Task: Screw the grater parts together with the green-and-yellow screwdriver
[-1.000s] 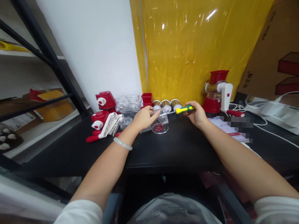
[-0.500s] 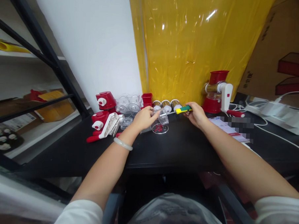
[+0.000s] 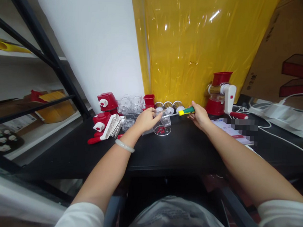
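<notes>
My left hand (image 3: 146,120) is closed around a clear plastic part (image 3: 165,119), partly covered by my fingers. In my right hand (image 3: 199,116) is a screwdriver (image 3: 187,111) with a green and yellow handle. Its shaft points left at the clear part; where the tip ends I cannot make out. Just below, on the black table, is a round clear dish (image 3: 162,131) with small red and dark pieces in it. Behind my hands several metal grater drums (image 3: 168,107) with white rims lie in a row, beside a red hopper (image 3: 149,100).
Red bases (image 3: 107,102), clear housings (image 3: 130,104) and white cranks (image 3: 111,126) with red handles are grouped at the left. An assembled red and white rotary grater (image 3: 219,96) stands at the right, near a phone (image 3: 232,130) and a power strip (image 3: 282,112) with white cables.
My right hand's raised finger and the screwdriver handle have shifted slightly, the handle tilting a little more. My left hand keeps its hold on the clear part.
</notes>
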Motion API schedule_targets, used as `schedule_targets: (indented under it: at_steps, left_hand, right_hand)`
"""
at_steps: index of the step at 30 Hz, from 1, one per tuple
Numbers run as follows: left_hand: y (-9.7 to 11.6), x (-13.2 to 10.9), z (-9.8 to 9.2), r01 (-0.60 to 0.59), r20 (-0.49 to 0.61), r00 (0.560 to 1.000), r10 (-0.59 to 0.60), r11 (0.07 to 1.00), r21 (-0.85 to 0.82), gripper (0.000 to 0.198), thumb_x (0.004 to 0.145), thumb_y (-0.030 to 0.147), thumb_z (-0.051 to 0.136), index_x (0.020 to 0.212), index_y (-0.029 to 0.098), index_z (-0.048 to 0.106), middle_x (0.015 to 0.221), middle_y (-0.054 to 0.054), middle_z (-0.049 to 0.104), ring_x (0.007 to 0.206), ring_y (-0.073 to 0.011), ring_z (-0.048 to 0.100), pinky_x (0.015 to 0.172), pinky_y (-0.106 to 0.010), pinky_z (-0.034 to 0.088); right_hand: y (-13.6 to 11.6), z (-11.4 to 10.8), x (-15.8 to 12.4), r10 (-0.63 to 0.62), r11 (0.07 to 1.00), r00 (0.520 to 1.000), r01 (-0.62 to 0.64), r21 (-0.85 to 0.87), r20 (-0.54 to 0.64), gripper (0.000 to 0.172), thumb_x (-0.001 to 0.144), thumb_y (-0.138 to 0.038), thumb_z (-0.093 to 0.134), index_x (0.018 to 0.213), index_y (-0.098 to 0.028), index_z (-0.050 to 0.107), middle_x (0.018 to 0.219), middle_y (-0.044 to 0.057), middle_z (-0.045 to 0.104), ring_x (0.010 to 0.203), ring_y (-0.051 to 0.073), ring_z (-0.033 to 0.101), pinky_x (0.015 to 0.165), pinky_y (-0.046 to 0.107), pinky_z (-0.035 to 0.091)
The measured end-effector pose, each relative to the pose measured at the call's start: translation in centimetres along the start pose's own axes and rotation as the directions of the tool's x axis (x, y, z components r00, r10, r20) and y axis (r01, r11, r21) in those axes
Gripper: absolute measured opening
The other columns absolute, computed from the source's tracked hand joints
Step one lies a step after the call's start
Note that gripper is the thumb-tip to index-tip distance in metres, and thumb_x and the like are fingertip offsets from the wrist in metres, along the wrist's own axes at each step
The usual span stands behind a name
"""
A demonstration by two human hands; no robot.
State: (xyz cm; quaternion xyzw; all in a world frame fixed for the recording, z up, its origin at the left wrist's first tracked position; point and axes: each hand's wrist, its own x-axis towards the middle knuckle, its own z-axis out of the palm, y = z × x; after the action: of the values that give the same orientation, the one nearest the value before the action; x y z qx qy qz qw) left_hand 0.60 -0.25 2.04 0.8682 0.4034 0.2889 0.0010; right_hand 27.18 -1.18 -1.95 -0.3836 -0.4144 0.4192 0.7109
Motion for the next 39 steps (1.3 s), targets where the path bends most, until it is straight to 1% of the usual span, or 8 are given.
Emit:
schedule_targets:
  at_steps: [5, 9, 15, 20, 23, 31, 35, 39]
  left_hand:
    - [-0.06, 0.01, 0.02, 0.001, 0.003, 1.000, -0.001, 1.000, 0.008, 0.058, 0.099, 0.057, 0.041, 0.071, 0.019, 0.074, 0.114, -0.011, 0.070, 0.104, -0.0259, 0.067, 0.096, -0.039, 0.052]
    - [-0.08, 0.04, 0.03, 0.009, 0.011, 1.000, -0.009, 1.000, 0.013, 0.056, 0.099, 0.056, 0.041, 0.073, 0.019, 0.074, 0.116, -0.011, 0.070, 0.106, -0.0262, 0.067, 0.098, -0.039, 0.052]
    - [-0.02, 0.03, -0.01, 0.013, 0.016, 1.000, -0.013, 1.000, 0.002, 0.057, 0.099, 0.057, 0.040, 0.074, 0.019, 0.075, 0.116, -0.011, 0.070, 0.106, -0.0257, 0.067, 0.098, -0.039, 0.052]
    - [-0.13, 0.08, 0.07, 0.010, 0.016, 1.000, -0.010, 1.000, 0.004, 0.057, 0.099, 0.057, 0.041, 0.074, 0.019, 0.075, 0.117, -0.011, 0.070, 0.107, -0.0258, 0.066, 0.098, -0.039, 0.052]
    - [-0.12, 0.07, 0.08, 0.012, 0.017, 1.000, -0.012, 1.000, -0.001, 0.057, 0.099, 0.056, 0.041, 0.073, 0.019, 0.075, 0.117, -0.011, 0.070, 0.106, -0.0259, 0.067, 0.098, -0.039, 0.052]
    - [-0.01, -0.03, 0.01, 0.010, 0.006, 1.000, -0.010, 1.000, 0.004, 0.056, 0.099, 0.056, 0.042, 0.072, 0.019, 0.073, 0.115, -0.011, 0.070, 0.104, -0.0250, 0.067, 0.097, -0.038, 0.052]
    - [-0.01, 0.02, -0.02, 0.012, 0.012, 1.000, -0.012, 1.000, 0.015, 0.057, 0.099, 0.057, 0.040, 0.070, 0.019, 0.072, 0.115, -0.011, 0.070, 0.105, -0.0256, 0.067, 0.097, -0.039, 0.052]
    - [-0.01, 0.02, -0.01, 0.017, 0.009, 1.000, -0.017, 1.000, 0.000, 0.057, 0.098, 0.057, 0.041, 0.070, 0.019, 0.073, 0.114, -0.011, 0.070, 0.102, -0.0249, 0.067, 0.096, -0.039, 0.052]
  right_hand:
    - [-0.10, 0.27, -0.13, -0.026, 0.999, 1.000, 0.027, 0.040, -0.009, 0.030, 0.080, -0.042, 0.073, 0.072, -0.023, 0.052, 0.047, -0.008, 0.038, 0.043, 0.009, 0.038, 0.048, 0.022, 0.042]
    - [-0.53, 0.44, -0.34, 0.003, 0.994, 0.999, 0.002, 0.111, -0.044, 0.015, 0.072, -0.027, 0.069, 0.072, -0.022, 0.055, 0.060, -0.005, 0.047, 0.049, 0.008, 0.041, 0.050, 0.023, 0.043]
    - [-0.72, 0.31, -0.33, 0.007, 0.991, 1.000, -0.004, 0.137, -0.019, 0.019, 0.075, -0.037, 0.066, 0.071, -0.022, 0.056, 0.068, -0.002, 0.056, 0.051, 0.010, 0.046, 0.049, 0.026, 0.043]
    - [-0.34, 0.10, -0.12, -0.020, 1.000, 1.000, 0.020, 0.022, -0.007, 0.041, 0.083, -0.060, 0.066, 0.071, -0.024, 0.052, 0.044, -0.008, 0.034, 0.038, 0.009, 0.032, 0.045, 0.026, 0.040]
    - [-0.31, 0.16, -0.29, -0.048, 0.999, 0.999, 0.049, -0.010, 0.017, 0.038, 0.081, -0.054, 0.072, 0.072, -0.024, 0.051, 0.042, -0.010, 0.030, 0.038, 0.009, 0.031, 0.047, 0.025, 0.041]
    - [-0.60, 0.61, -0.40, -0.015, 0.995, 0.999, 0.019, 0.099, -0.039, 0.019, 0.070, -0.028, 0.072, 0.072, -0.022, 0.055, 0.062, -0.005, 0.048, 0.052, 0.008, 0.045, 0.051, 0.023, 0.043]
    - [-0.59, 0.32, -0.38, -0.011, 0.992, 1.000, 0.014, 0.127, -0.022, 0.018, 0.065, -0.029, 0.070, 0.073, -0.022, 0.055, 0.074, -0.003, 0.056, 0.061, 0.010, 0.052, 0.053, 0.024, 0.045]
    - [-0.59, 0.14, -0.33, 0.025, 0.990, 1.000, -0.022, 0.141, -0.017, 0.021, 0.070, -0.039, 0.069, 0.073, -0.022, 0.056, 0.072, -0.001, 0.059, 0.058, 0.012, 0.054, 0.052, 0.025, 0.045]
